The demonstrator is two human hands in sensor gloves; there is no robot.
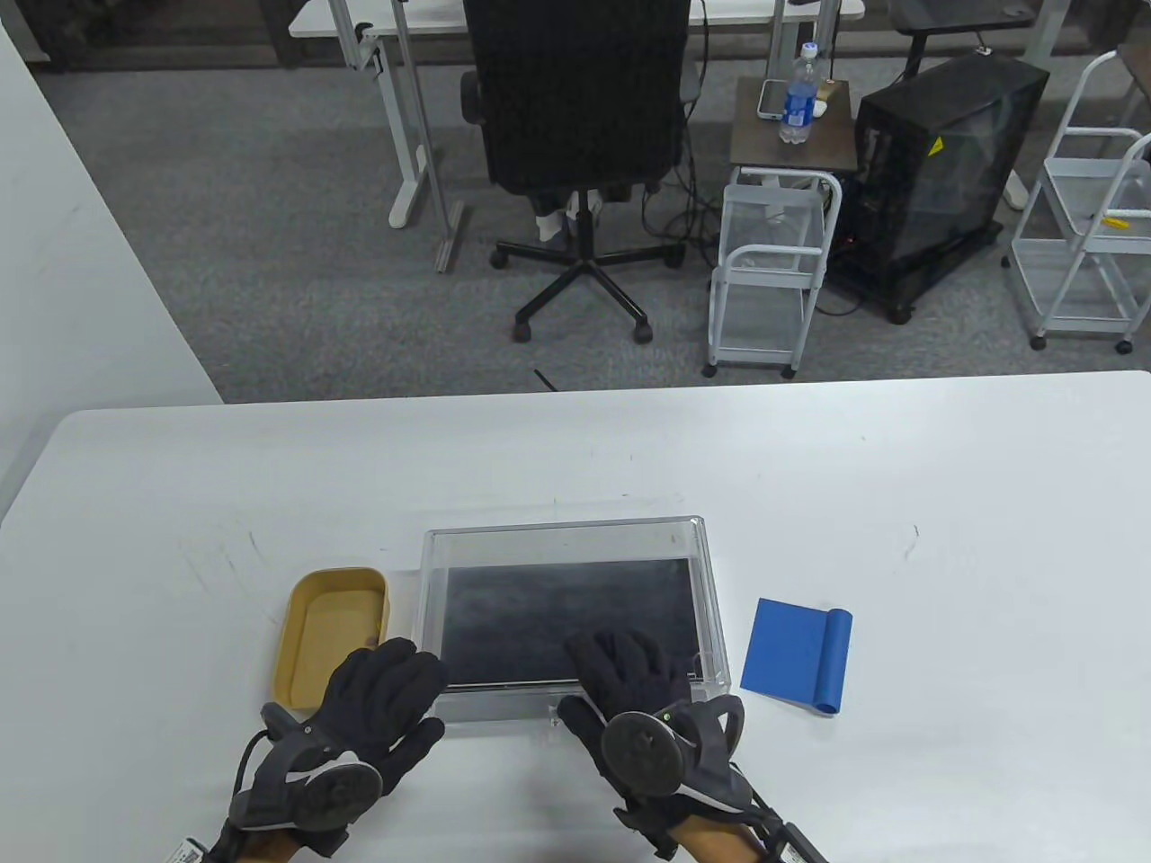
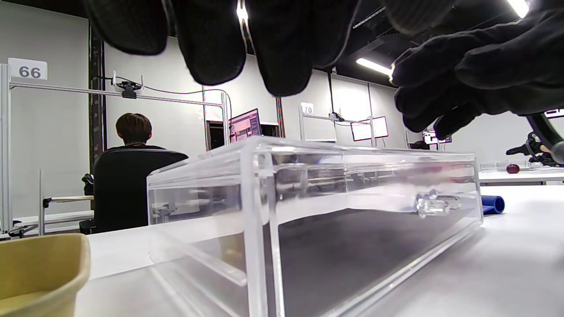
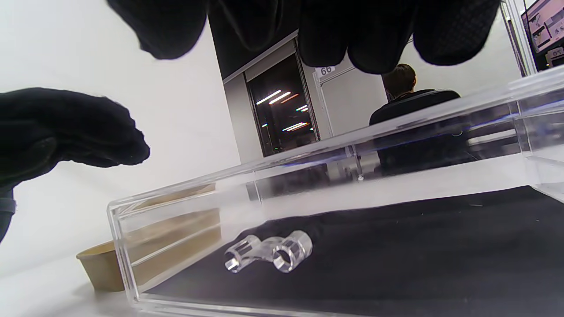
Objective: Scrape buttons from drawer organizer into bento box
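One drawer organizer (image 1: 575, 539), handle nearward.

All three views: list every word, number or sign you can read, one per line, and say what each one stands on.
"66": white sign on the frame at left in the left wrist view; again on a sign in the right wrist view.
"70": white sign on a far frame.
Bottle label: too small to read.
Yellow sticker on the PC case: unreadable.
Monitor screens: blurred.
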